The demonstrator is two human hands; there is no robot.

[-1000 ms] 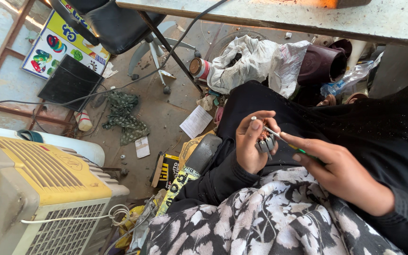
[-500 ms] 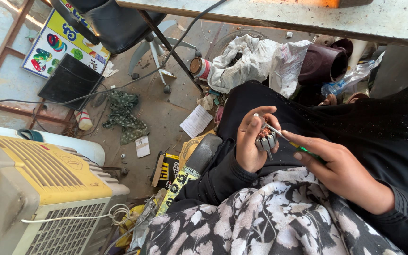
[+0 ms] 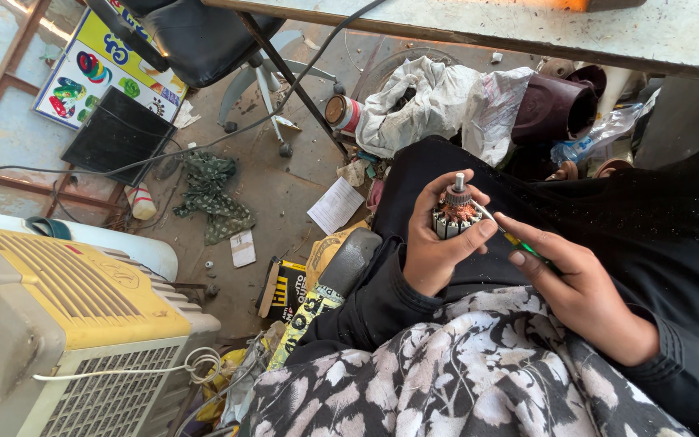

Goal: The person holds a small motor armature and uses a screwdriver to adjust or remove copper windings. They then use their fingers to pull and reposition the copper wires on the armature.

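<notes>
Over the lap: motor armature, shaft end up, long axis near upright, clasped in left hand, fingers curled shut around its core. Just right of it, right hand, fingers pinched on thin green-handled tool, tip slanting up-left against the copper windings

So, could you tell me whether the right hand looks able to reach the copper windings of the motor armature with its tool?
Probably yes: the left hand holds the armature windings exposed, and the right hand's green-handled tool already meets its side.
</notes>
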